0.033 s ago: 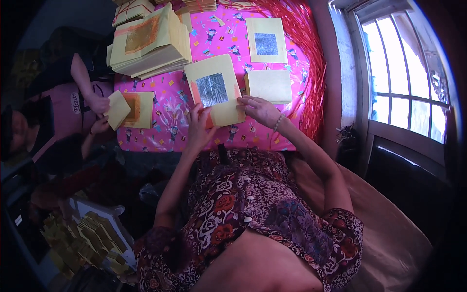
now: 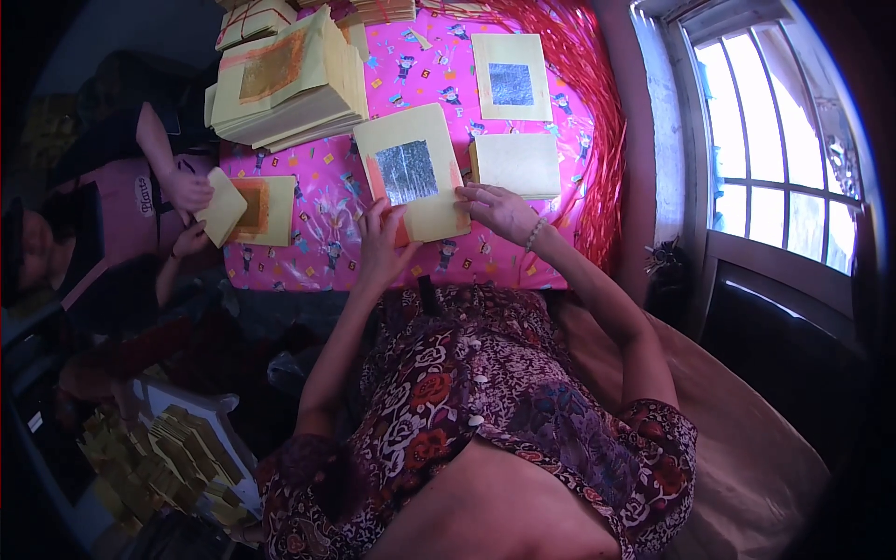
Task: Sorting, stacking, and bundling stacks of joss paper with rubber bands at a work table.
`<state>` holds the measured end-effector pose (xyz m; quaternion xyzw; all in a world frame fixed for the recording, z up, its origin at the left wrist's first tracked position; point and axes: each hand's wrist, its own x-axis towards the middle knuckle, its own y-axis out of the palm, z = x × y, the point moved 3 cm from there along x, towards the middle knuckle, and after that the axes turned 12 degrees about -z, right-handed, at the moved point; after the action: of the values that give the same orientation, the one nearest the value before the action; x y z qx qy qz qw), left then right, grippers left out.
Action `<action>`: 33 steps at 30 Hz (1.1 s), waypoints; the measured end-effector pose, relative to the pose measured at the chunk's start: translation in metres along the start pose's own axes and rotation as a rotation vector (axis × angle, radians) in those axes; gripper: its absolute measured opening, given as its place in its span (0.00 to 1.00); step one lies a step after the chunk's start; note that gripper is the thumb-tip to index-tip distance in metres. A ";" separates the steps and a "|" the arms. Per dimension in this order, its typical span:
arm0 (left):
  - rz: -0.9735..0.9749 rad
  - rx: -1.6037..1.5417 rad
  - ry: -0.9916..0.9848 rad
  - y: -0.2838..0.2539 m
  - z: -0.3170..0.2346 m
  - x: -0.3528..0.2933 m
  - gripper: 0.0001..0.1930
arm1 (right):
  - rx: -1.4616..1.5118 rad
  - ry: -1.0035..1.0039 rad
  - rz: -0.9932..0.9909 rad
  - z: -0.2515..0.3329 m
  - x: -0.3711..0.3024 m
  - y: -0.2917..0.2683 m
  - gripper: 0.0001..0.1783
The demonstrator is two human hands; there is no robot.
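Observation:
A yellow paper sheet with a silver foil square [image 2: 411, 173] lies tilted on the pink patterned cloth [image 2: 327, 243] in front of me. My left hand [image 2: 381, 247] grips its lower left edge. My right hand [image 2: 499, 210], with a bead bracelet on the wrist, holds its right edge. Just right of the sheet sits a small stack of plain yellow sheets [image 2: 515, 163]. Farther back lies another yellow sheet with a silver square [image 2: 511, 79].
A tall pile of yellow sheets with an orange-gold square [image 2: 285, 84] stands at the back left. At the left another person's hands [image 2: 191, 191] fold a yellow sheet [image 2: 224, 207]. Red fringe [image 2: 597, 140] edges the cloth. A window [image 2: 784, 168] is at the right, and folded gold papers [image 2: 168, 457] lie at the lower left.

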<state>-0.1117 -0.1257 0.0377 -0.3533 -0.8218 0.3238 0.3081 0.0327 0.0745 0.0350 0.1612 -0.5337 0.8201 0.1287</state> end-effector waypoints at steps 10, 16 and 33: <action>0.061 -0.193 0.016 -0.009 0.001 0.006 0.11 | 0.276 0.252 -0.059 -0.008 0.001 0.005 0.14; 0.244 -0.336 -0.217 -0.009 0.012 0.019 0.06 | 0.309 0.263 -0.013 -0.008 0.007 -0.001 0.14; 0.608 -0.593 -0.342 0.012 0.056 0.040 0.07 | 0.136 0.304 0.016 0.011 0.026 0.003 0.14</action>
<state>-0.1712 -0.1054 0.0059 -0.5927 -0.7772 0.2038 -0.0555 0.0089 0.0641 0.0471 0.0393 -0.4525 0.8703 0.1904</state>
